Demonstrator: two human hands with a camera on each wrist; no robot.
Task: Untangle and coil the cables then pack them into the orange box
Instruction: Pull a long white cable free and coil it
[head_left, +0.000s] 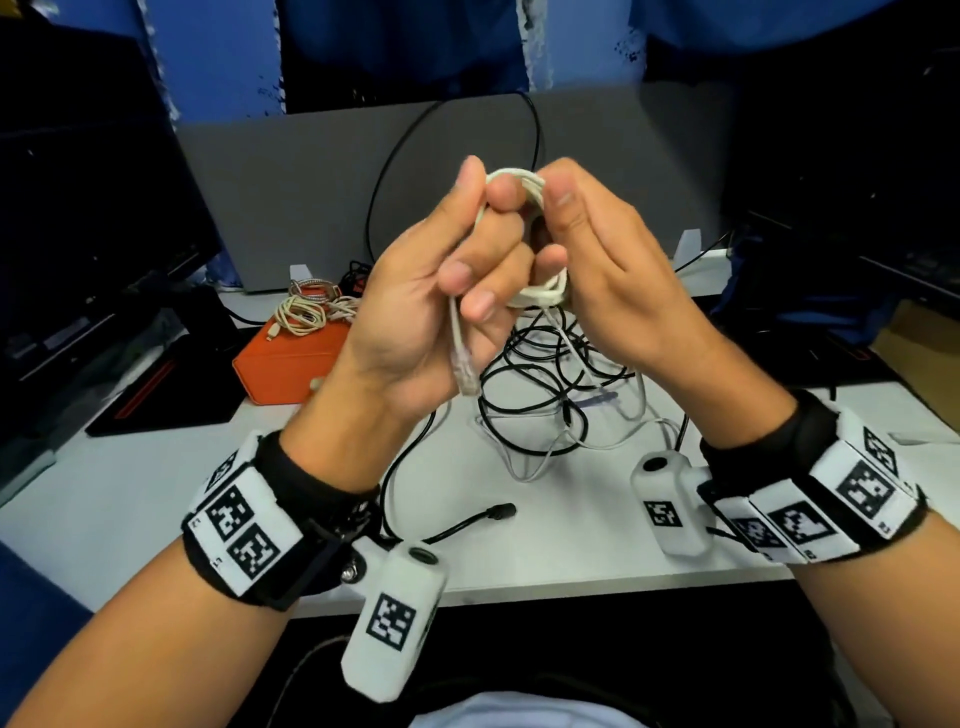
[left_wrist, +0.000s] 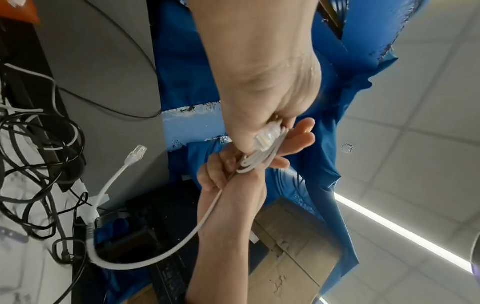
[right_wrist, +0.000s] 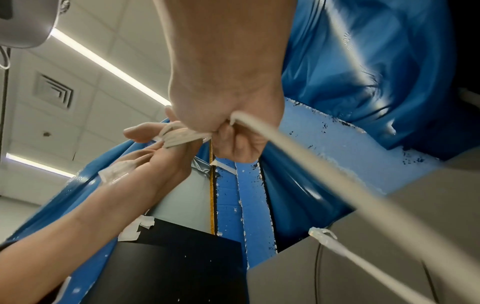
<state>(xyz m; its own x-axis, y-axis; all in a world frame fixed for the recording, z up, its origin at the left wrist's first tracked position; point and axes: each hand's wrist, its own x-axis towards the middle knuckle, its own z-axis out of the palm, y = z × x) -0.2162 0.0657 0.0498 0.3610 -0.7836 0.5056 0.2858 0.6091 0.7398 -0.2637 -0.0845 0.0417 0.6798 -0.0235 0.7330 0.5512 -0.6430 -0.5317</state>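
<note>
Both my hands raised over the desk — left hand (head_left: 415, 312) and right hand (head_left: 597, 270) pinch the white cable coil (head_left: 524, 192) between them | plug (head_left: 464, 371) dangles below left palm | orange box (head_left: 291, 364) far left.

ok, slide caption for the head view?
Both hands coil a white Ethernet cable above tangled black cables; orange box waits.

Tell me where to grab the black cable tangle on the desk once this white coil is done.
Take the black cable tangle at its raised upper loops, coming straight down from above. The loops stand off the white desk, so fingers can hook under them; a thin white cable threads through, so lift slowly.
</note>
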